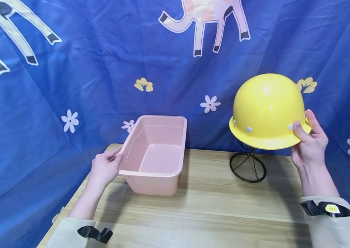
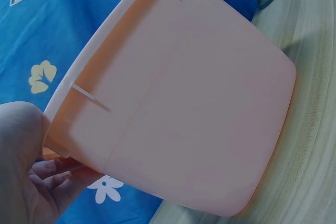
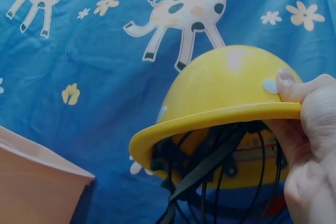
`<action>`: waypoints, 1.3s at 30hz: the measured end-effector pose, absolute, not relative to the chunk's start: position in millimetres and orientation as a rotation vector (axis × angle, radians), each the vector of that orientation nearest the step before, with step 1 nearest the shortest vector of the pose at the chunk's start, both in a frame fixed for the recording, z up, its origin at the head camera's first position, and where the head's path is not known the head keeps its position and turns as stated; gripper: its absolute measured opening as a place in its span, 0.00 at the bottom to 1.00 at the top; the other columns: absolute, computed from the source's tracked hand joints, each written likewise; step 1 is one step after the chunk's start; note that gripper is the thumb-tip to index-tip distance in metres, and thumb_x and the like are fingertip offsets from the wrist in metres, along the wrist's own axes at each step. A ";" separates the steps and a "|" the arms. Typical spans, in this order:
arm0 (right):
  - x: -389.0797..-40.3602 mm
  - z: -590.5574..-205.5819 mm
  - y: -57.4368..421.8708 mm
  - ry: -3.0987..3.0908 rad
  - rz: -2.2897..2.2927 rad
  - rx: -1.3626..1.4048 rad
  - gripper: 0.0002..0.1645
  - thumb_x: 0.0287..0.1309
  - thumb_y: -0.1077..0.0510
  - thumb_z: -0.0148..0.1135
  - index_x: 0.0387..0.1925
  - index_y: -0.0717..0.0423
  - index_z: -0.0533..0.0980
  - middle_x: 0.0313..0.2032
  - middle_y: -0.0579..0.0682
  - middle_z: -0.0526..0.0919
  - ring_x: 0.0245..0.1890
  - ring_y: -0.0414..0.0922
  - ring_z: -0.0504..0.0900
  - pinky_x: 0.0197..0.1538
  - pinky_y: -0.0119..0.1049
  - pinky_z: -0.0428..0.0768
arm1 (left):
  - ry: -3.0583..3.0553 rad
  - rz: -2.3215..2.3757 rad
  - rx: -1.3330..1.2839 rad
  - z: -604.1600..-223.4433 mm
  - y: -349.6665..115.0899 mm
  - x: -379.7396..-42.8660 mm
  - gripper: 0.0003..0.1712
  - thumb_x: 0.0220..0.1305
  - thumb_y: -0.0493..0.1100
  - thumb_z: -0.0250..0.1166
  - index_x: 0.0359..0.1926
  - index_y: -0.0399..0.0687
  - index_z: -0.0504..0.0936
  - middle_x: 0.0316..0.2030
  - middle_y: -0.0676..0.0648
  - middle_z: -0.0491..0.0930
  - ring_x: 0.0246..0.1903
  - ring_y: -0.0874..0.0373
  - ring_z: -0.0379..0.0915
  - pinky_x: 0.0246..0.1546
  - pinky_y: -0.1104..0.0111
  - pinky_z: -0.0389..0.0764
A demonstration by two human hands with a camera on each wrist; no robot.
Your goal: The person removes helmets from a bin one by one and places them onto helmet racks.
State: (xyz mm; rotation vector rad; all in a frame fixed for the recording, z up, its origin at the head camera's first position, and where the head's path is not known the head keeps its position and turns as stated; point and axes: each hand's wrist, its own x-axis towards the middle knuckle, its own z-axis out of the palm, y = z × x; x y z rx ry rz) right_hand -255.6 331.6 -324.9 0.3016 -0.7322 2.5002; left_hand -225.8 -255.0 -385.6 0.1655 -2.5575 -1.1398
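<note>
My right hand (image 1: 312,141) grips the brim of a yellow hard hat (image 1: 267,110) at its right side, thumb outside and fingers under the brim. The hat is over a black wire stand (image 1: 249,168); whether its weight rests on the stand, I cannot tell. In the right wrist view, a dark strap (image 3: 205,169) and the stand's wires show beneath the hat. My left hand (image 1: 106,167) pinches the left rim of a pink plastic tub (image 1: 154,184), near its front corner. Inside, the part of the tub that shows holds nothing.
The wooden table (image 1: 212,206) carries the tub at left and the stand at right. Behind and to the left hangs a blue cloth (image 1: 100,86) printed with giraffes and flowers, close to the table's back edge.
</note>
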 end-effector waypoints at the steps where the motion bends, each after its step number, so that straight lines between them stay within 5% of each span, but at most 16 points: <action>1: -255.9 -326.6 331.4 -0.717 2.503 0.306 0.38 0.55 0.86 0.63 0.68 0.69 0.75 0.57 0.62 0.81 0.48 0.56 0.90 0.46 0.47 0.84 | -2.554 -1.141 0.164 -384.7 -255.0 -225.9 0.26 0.77 0.51 0.64 0.70 0.47 0.81 0.55 0.31 0.84 0.57 0.39 0.82 0.54 0.44 0.83; 18: -254.3 -363.6 328.7 -0.673 2.467 0.288 0.36 0.57 0.86 0.60 0.68 0.73 0.74 0.56 0.65 0.82 0.46 0.55 0.90 0.44 0.44 0.86 | -2.558 -1.180 0.171 -390.4 -255.9 -227.0 0.27 0.77 0.51 0.64 0.70 0.48 0.80 0.55 0.33 0.85 0.57 0.41 0.82 0.55 0.47 0.83; 27: -246.9 -368.4 344.5 -0.862 2.605 0.351 0.47 0.63 0.85 0.54 0.80 0.61 0.60 0.71 0.52 0.71 0.53 0.48 0.86 0.52 0.40 0.85 | -2.556 -1.161 0.178 -386.4 -257.6 -226.5 0.26 0.77 0.53 0.64 0.70 0.49 0.80 0.54 0.34 0.85 0.57 0.42 0.82 0.55 0.47 0.83; 32: -242.8 -369.4 353.0 -1.034 2.561 0.303 0.43 0.62 0.86 0.57 0.75 0.59 0.69 0.76 0.53 0.63 0.56 0.44 0.86 0.51 0.39 0.84 | -2.551 -1.159 0.177 -386.7 -257.3 -227.0 0.26 0.77 0.52 0.64 0.70 0.49 0.81 0.55 0.34 0.85 0.57 0.42 0.82 0.54 0.48 0.83; 39: -242.1 -370.9 357.4 -1.074 2.567 0.253 0.41 0.61 0.85 0.59 0.73 0.57 0.72 0.74 0.51 0.69 0.56 0.44 0.86 0.50 0.39 0.83 | -2.550 -1.149 0.173 -388.9 -257.0 -227.2 0.26 0.77 0.51 0.64 0.70 0.49 0.81 0.57 0.34 0.84 0.57 0.41 0.83 0.54 0.46 0.84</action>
